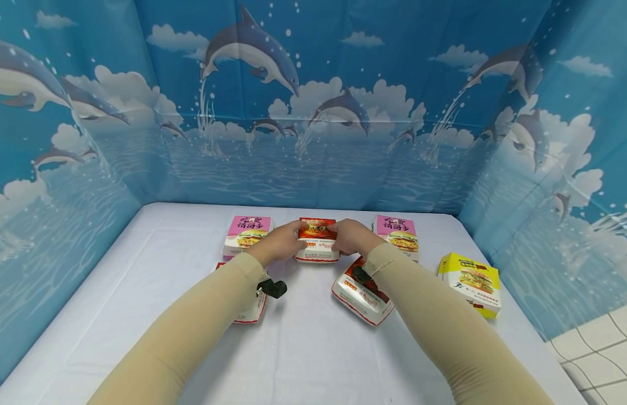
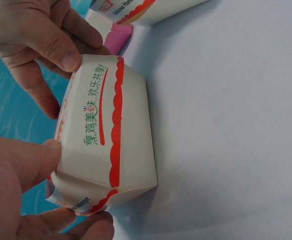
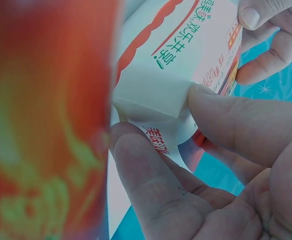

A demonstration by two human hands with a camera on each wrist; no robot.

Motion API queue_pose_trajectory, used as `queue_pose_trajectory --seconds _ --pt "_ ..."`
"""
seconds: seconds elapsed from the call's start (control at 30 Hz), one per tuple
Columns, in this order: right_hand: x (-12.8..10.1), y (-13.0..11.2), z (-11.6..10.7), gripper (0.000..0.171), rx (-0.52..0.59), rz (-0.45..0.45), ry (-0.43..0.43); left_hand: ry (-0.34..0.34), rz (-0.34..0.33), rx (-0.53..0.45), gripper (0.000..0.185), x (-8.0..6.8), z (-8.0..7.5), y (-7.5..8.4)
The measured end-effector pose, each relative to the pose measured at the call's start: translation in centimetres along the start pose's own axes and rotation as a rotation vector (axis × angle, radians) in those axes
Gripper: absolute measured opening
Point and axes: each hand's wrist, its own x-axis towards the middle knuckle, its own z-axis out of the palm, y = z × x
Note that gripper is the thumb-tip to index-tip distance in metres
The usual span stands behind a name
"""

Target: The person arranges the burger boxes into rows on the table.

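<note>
A red and white paper burger box (image 1: 317,250) stands at the middle of the table's far side, between both hands. My left hand (image 1: 282,242) holds its left end, the thumb on the upper edge and the other fingers at the side, as the left wrist view shows. At the opposite end my right hand (image 1: 351,236) grips the box, its thumb (image 3: 231,115) on the top edge and fingers curled below. Green lettering and a scalloped red band mark the box's front (image 2: 101,120). The lid looks closed; its back is hidden.
Pink burger boxes stand left (image 1: 248,230) and right (image 1: 396,232) of the hands. Closer in, a tilted red-white box (image 1: 361,298) lies by the right forearm, another (image 1: 253,312) partly under the left. A yellow box (image 1: 470,284) is far right on the white table (image 1: 303,360).
</note>
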Motion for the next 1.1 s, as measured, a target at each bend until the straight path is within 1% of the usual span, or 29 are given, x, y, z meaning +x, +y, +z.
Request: queue_pose_trajectory --seconds 0.3,0.87,1.1 --pt "-0.11 -0.04 0.11 0.071 0.026 0.009 -0.003 -0.012 -0.008 -0.015 0.060 -0.22 -0.12 0.20" --pt "-0.04 0.16 0.12 0.071 0.019 -0.006 0.014 -0.009 0.004 -0.002 0.060 0.02 0.01 -0.02" --pt "-0.11 0.12 0.10 0.072 0.018 -0.004 0.013 -0.012 -0.011 -0.018 0.061 0.06 0.04 0.04"
